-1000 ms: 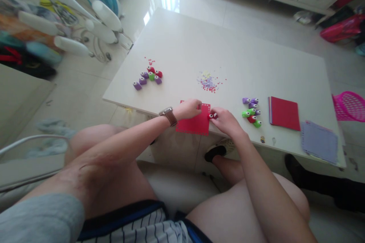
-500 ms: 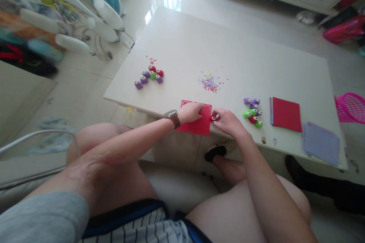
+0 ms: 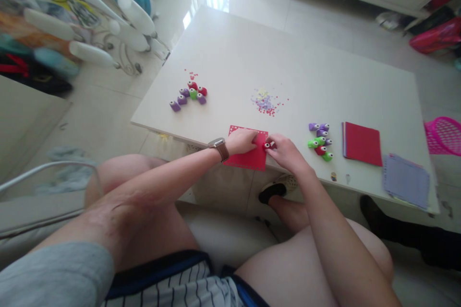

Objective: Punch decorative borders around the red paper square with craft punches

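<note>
A red paper square (image 3: 248, 156) with a row of punched holes along its top edge lies at the near edge of the white table (image 3: 288, 57). My left hand (image 3: 243, 140) presses down on it with fingers curled over the sheet. My right hand (image 3: 284, 151) pinches a small red hole punch (image 3: 269, 145) at the sheet's right edge. Between the hands the paper shows.
Clusters of small purple, green and red punches sit at left (image 3: 189, 95) and at right (image 3: 320, 140). A pile of punched confetti (image 3: 265, 102) lies mid-table. A red paper stack (image 3: 362, 143) and purple sheets (image 3: 405, 180) lie right. A pink basket (image 3: 444, 134) stands beyond the table.
My left hand slid a little rightward on the red sheet; the right hand and punch stayed at the sheet's right edge. The view shifted slightly.
</note>
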Motion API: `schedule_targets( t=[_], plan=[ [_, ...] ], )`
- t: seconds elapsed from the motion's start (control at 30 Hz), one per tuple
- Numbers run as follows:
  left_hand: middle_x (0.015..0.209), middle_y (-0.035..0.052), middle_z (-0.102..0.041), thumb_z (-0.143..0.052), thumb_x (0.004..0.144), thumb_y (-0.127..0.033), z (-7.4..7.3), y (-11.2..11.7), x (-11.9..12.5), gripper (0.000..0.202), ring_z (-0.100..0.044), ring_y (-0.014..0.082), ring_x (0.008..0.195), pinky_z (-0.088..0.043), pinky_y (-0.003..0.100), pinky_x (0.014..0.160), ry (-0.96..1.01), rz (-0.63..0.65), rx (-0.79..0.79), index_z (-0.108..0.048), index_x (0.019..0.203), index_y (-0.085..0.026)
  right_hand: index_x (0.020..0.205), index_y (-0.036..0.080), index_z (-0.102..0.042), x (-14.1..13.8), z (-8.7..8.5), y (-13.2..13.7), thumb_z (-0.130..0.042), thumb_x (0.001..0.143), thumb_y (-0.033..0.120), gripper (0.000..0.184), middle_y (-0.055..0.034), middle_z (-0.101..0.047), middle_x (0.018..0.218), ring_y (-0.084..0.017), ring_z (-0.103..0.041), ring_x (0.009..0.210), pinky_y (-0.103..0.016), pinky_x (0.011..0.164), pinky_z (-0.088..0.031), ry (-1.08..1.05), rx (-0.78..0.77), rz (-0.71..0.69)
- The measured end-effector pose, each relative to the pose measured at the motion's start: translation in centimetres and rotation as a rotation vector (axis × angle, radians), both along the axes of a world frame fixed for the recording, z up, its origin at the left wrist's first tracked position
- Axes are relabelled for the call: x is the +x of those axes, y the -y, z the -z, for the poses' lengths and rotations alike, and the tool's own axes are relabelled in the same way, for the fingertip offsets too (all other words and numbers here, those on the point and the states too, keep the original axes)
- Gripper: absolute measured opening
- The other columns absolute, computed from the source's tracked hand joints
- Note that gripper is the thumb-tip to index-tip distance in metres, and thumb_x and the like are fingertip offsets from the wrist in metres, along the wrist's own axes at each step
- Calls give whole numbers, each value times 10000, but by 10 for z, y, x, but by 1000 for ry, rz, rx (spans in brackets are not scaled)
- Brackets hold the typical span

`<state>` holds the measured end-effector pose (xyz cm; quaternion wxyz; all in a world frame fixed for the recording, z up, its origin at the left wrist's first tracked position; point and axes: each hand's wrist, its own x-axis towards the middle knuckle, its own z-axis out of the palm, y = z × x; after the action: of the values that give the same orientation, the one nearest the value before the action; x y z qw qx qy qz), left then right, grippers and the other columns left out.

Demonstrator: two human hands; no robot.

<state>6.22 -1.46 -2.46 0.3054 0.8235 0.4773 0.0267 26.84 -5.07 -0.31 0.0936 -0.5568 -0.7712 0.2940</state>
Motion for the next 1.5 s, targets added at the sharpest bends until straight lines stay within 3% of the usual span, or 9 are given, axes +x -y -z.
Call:
schedule_targets(
  t=[0.67,1.13,1.3,1.4,1.5],
  plan=[
    [985,79,-762,-624,893,-307,-3,0,0,150,-685,238,882,-457,308,712,-18,9,19,-671,971,-187,921,203,-646,0,-2,0,-625,858,79,141,-54,-670,967,-192,-642,848,-295,806,-498,-6,1,-7],
    [1030,89,-776,-611,894,-311,-5,0,1,145,-707,253,944,-475,311,761,-18,4,4,-667,963,-196,922,203,-663,1,-1,-1,-669,849,110,118,-64,-708,996,-193,-677,860,-316,823,-529,-45,-30,15],
    [1031,98,-779,-579,890,-332,-6,0,2,176,-713,261,932,-473,320,734,-35,0,-7,-669,969,-204,1028,190,-696,9,-12,-6,-776,828,252,224,-87,-750,1049,-197,-702,830,-322,774,-550,-94,-125,199],
    [1031,107,-783,-550,900,-346,-9,0,3,211,-717,264,934,-472,322,729,-52,-6,-19,-680,985,-202,992,178,-714,12,-15,-8,-751,867,334,203,-100,-771,991,-213,-711,851,-329,776,-551,-91,-192,313],
    [1039,126,-783,-493,957,-469,-14,0,5,341,-721,276,937,-480,328,728,-74,-29,-55,-691,999,-194,933,175,-721,9,-13,-8,-747,864,339,180,-103,-781,953,-215,-711,852,-317,759,-549,-135,-284,338]
  ],
)
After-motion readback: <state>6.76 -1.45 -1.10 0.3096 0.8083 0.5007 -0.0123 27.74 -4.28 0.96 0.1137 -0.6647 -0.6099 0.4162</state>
